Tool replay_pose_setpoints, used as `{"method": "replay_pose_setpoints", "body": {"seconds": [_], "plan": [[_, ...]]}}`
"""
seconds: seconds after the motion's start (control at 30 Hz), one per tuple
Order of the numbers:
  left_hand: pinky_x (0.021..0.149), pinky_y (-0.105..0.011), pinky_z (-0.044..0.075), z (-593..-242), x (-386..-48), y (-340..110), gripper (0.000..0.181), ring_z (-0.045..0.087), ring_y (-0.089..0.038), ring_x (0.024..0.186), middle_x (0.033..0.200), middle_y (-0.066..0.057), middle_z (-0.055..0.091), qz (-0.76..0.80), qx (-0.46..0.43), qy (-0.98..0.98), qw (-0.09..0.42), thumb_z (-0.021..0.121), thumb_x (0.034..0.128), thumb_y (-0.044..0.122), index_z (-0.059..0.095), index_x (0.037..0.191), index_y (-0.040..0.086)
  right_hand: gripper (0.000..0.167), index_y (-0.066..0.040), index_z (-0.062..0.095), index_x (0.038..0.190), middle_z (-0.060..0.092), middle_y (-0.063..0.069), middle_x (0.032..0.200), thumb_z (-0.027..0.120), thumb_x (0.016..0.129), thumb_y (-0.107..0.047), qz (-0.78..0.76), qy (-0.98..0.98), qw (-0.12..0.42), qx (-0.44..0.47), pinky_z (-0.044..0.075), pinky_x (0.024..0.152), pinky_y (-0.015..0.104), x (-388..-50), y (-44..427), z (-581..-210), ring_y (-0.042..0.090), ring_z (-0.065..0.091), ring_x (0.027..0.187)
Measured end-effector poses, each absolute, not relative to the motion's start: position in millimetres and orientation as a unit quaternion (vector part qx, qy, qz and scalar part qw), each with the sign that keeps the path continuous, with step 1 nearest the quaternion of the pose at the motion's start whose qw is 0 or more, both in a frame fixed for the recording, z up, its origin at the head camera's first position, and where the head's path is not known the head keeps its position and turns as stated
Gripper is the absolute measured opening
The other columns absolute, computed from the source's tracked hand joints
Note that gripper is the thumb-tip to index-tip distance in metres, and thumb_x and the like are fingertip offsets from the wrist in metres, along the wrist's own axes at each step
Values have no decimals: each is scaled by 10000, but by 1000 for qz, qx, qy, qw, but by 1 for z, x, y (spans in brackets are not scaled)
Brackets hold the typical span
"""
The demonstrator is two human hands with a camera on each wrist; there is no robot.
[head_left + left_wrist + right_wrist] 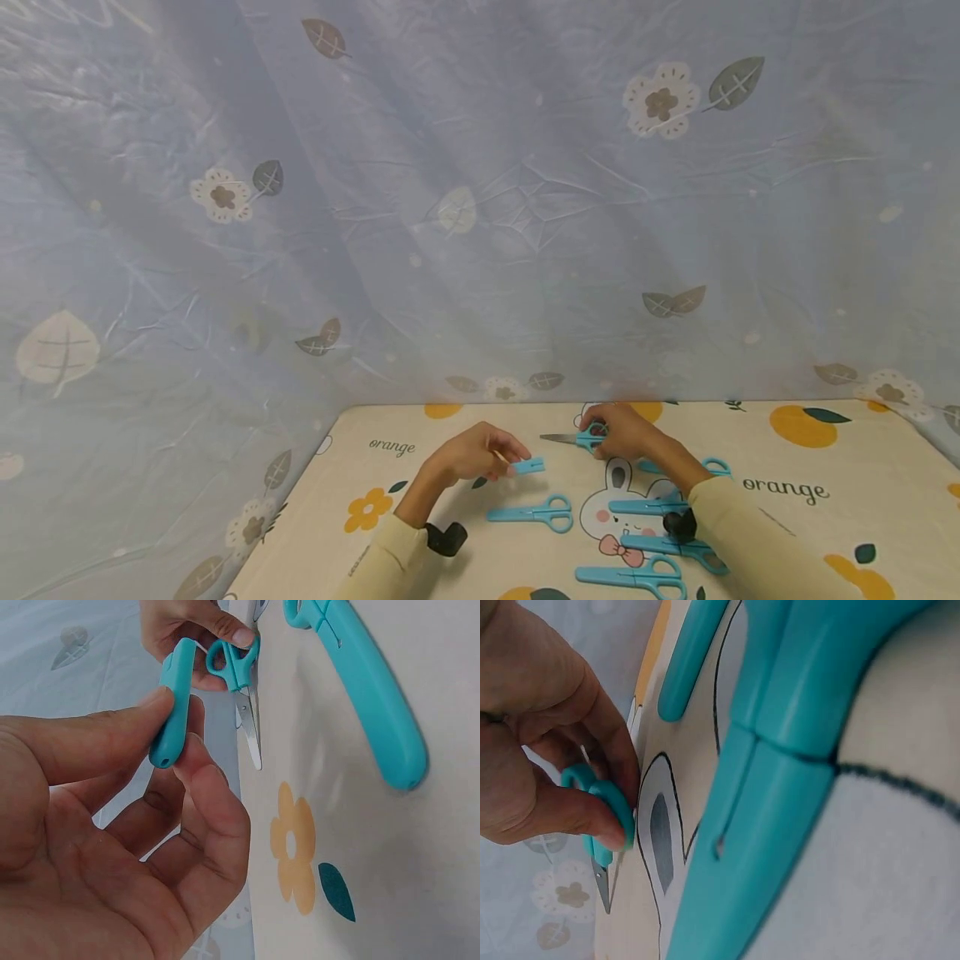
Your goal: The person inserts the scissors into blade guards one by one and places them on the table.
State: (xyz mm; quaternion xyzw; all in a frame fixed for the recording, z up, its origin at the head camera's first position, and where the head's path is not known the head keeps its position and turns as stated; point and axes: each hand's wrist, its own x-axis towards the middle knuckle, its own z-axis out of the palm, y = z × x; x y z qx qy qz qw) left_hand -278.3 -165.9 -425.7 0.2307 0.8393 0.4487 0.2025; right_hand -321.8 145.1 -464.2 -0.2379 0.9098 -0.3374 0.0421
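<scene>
My left hand (480,452) pinches a small turquoise scissors cover (174,705) between thumb and fingers, held above the table. To its right, my right hand (626,432) grips a pair of scissors (587,437) by the turquoise handle loops. Their metal blades are bare, slightly parted, and point left towards the cover, apart from it. In the right wrist view the thumb presses on the handle (615,810), and the curled fingers partly hide the far loop. Nearest to the left hand on the table lies a covered pair of turquoise scissors (525,515).
Several more turquoise scissors, such as the front covered pair (611,577), lie on the right half of the patterned tablecloth (420,479). My right forearm passes over some of them. A pale blue curtain (480,250) hangs behind the table and along its left side.
</scene>
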Motion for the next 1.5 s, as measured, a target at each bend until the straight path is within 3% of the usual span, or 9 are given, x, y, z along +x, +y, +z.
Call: {"method": "replay_pose_setpoints", "body": {"seconds": [0.23,0.47,0.57,0.9,1.13,1.5], "plan": [[734,-347,597,-425,-281,-165,253,699,-234,839,1071,-132,788,451,236,837,199,711,941,-69,797,1168,4,298,-16,779,1148,778,72,1007,823,856,25,-378,894,39,-236,548,737,329,-323,161,-466,282,728,1012],[793,-311,618,-424,-280,-165,269,697,-148,896,1139,-121,774,461,231,832,203,696,949,-67,786,1193,4,351,103,692,1272,745,231,1181,733,939,-1,-486,842,92,-217,654,751,383,-316,184,-459,269,733,996],[815,-317,626,-425,-281,-164,282,701,-149,925,1160,-122,771,465,228,830,206,693,944,-72,785,1199,6,386,154,619,1343,721,261,1167,677,998,-9,-521,815,120,-223,667,792,425,-311,196,-457,286,746,986],[851,-346,645,-425,-281,-159,273,744,-295,1029,1141,-75,783,468,222,827,219,701,952,-70,802,1179,44,417,135,576,1413,727,177,1116,658,1054,-59,-546,800,149,-201,663,837,469,-283,229,-452,284,748,972],[828,-328,637,-428,-282,-158,266,725,-210,976,1117,-70,782,480,218,818,231,707,943,-67,799,1176,23,480,164,540,1429,746,182,1153,682,1053,-97,-568,782,171,-193,667,839,453,-263,252,-453,274,768,981],[809,-294,638,-436,-280,-162,293,708,-142,953,1123,-45,778,508,202,797,255,689,936,-80,775,1211,-27,528,170,489,1471,751,78,1137,670,1064,-114,-613,742,211,-170,662,865,422,-233,275,-457,192,772,989]]}}
